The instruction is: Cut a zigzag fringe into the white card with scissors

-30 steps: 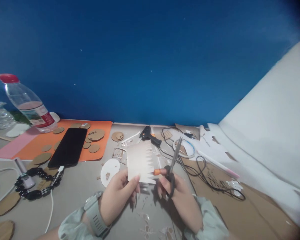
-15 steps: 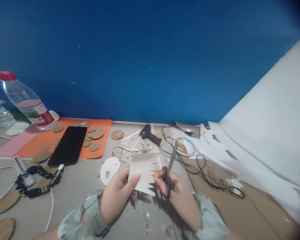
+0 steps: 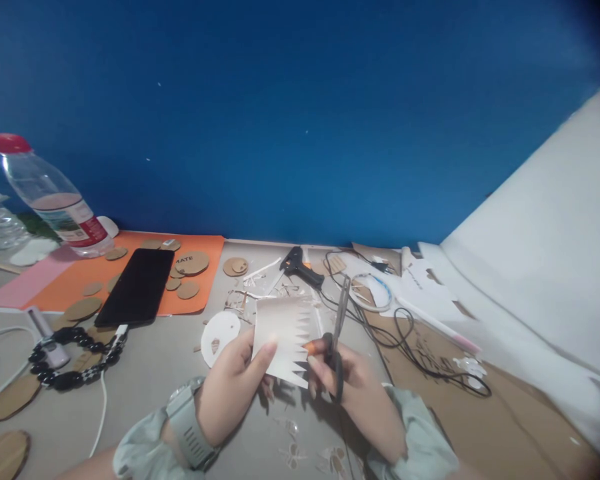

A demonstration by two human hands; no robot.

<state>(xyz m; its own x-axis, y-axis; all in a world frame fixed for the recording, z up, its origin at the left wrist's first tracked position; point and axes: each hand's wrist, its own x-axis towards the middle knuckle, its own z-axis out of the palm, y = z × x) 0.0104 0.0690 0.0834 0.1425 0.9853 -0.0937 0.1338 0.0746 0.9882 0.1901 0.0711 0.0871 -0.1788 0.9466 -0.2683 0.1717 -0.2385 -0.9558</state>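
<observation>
Between my hands is a white piece of paper (image 3: 280, 333) with a row of pointed notches along its right edge. My left hand (image 3: 237, 377) pinches its left side, thumb on top. Scissors (image 3: 341, 313) sit in my right hand (image 3: 347, 380), their blades pointing up and away from me. My right fingertips are close to the notched edge; whether they touch it I cannot tell. A white disc (image 3: 220, 337) with a small cut-out lies just behind my left hand.
A black glue gun (image 3: 300, 268) and its looping cable lie beyond the paper. Left are a black phone (image 3: 137, 287), cardboard discs (image 3: 191, 263), a bead bracelet (image 3: 63, 380) and a plastic bottle (image 3: 63, 207). Brown cardboard (image 3: 460, 427) covers the right side, near a white panel (image 3: 555, 220).
The paper has tilted and shifted slightly left and up, showing its notched edge more fully. The scissor blades stand a little more upright. Both hands keep their hold.
</observation>
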